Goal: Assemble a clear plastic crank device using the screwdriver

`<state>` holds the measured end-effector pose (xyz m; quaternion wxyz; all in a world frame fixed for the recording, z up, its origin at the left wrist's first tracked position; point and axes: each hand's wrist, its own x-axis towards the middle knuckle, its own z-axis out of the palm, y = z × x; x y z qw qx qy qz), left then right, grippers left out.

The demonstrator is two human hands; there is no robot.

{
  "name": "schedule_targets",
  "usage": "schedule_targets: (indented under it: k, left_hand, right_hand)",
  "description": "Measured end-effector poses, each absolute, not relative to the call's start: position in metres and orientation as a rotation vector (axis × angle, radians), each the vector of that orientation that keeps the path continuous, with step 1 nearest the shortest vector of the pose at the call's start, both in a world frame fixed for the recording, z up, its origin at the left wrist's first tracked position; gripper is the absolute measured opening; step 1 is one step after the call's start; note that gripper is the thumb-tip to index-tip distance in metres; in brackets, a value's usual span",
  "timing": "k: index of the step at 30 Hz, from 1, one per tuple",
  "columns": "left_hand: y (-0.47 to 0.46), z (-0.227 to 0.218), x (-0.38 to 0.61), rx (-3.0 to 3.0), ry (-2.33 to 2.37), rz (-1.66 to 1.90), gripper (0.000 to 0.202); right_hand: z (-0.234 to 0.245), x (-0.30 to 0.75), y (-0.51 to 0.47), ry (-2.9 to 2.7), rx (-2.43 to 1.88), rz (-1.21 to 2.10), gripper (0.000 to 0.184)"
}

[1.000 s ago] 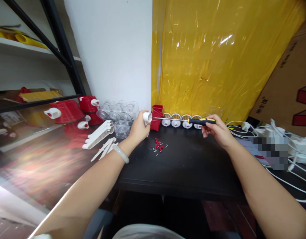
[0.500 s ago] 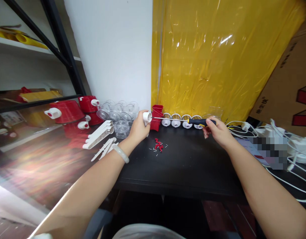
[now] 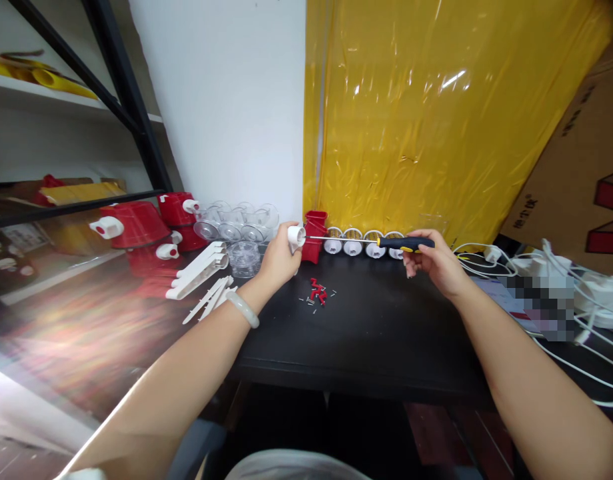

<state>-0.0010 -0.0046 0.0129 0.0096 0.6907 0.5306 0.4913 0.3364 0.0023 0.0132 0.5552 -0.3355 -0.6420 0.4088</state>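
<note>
My left hand (image 3: 280, 259) is closed around a white plastic part (image 3: 296, 235) whose round, hollow end faces right. In my right hand (image 3: 430, 257) is a screwdriver (image 3: 404, 244) with a black and yellow handle, gripped at the back end. Its long shaft lies level and the tip reaches the opening of the white part; what the tip touches inside is hidden. Below, on the black table (image 3: 366, 333), lies a small pile of red plastic pieces (image 3: 317, 291) with several loose screws (image 3: 310, 301). A red funnel-like part (image 3: 315, 233) stands just behind the white part.
Clear plastic cups (image 3: 235, 223), white handles (image 3: 199, 270) and red housings (image 3: 141, 225) sit at the left. Several white-ended mesh drums (image 3: 353, 243) line the back. White cables (image 3: 546, 263) and a screen (image 3: 504, 300) lie at the right; a black rack (image 3: 121, 87) rises at left.
The fingers of my right hand have shifted on the screwdriver handle, and the handle has turned, showing its yellow part differently. My left hand and the white part stay nearly still.
</note>
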Motion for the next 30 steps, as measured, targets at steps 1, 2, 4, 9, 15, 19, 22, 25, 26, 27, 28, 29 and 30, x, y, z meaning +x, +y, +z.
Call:
schedule_targets:
  k: [1, 2, 4, 9, 15, 19, 22, 25, 26, 27, 28, 29, 30]
  left_hand:
    - [-0.0048, 0.0129, -0.0011, 2.154, 1.658, 1.532, 0.052]
    - [-0.0049, 0.0128, -0.001, 2.15, 1.659, 1.531, 0.052]
    - [-0.0052, 0.0128, -0.0009, 2.144, 1.662, 1.533, 0.052]
    - [-0.0047, 0.0124, -0.001, 2.15, 1.66, 1.538, 0.052]
    - [-0.0039, 0.0125, -0.0017, 2.145, 1.685, 1.549, 0.053]
    - [-0.004, 0.0129, -0.0014, 2.149, 1.661, 1.553, 0.052]
    - [-0.0036, 0.0127, -0.0011, 2.153, 1.642, 1.568, 0.052]
    - [-0.0029, 0.0119, -0.0013, 2.153, 1.649, 1.569, 0.051]
    - [-0.0027, 0.0116, -0.0015, 2.154, 1.652, 1.567, 0.051]
    - [-0.0024, 0.0113, -0.0017, 2.153, 1.655, 1.566, 0.051]
    - [-0.0022, 0.011, -0.002, 2.155, 1.655, 1.563, 0.051]
    - [-0.002, 0.0107, -0.0022, 2.158, 1.655, 1.561, 0.052]
    - [-0.0018, 0.0105, -0.0024, 2.161, 1.656, 1.56, 0.052]
  right_hand:
    - [0.0134, 0.3361, 0.0024, -1.509, -0.794, 0.966, 0.035]
    - [0.0136, 0.3357, 0.0024, -1.5, -0.8, 0.958, 0.033]
    - [0.0139, 0.3344, 0.0025, -1.492, -0.821, 0.934, 0.029]
    - [0.0137, 0.3324, 0.002, -1.504, -0.841, 0.883, 0.03]
    - [0.0123, 0.3331, 0.003, -1.577, -0.865, 0.797, 0.044]
    - [0.0112, 0.335, 0.0061, -1.614, -0.883, 0.754, 0.048]
    - [0.0101, 0.3363, 0.0076, -1.624, -0.894, 0.726, 0.049]
    - [0.0094, 0.3365, 0.0076, -1.622, -0.904, 0.714, 0.05]
    - [0.0093, 0.3363, 0.0074, -1.619, -0.908, 0.713, 0.051]
    - [0.0093, 0.3361, 0.0073, -1.617, -0.912, 0.716, 0.051]
    - [0.0094, 0.336, 0.0071, -1.612, -0.913, 0.726, 0.051]
    - [0.0096, 0.3359, 0.007, -1.602, -0.908, 0.746, 0.049]
    - [0.0099, 0.336, 0.0069, -1.592, -0.891, 0.778, 0.048]
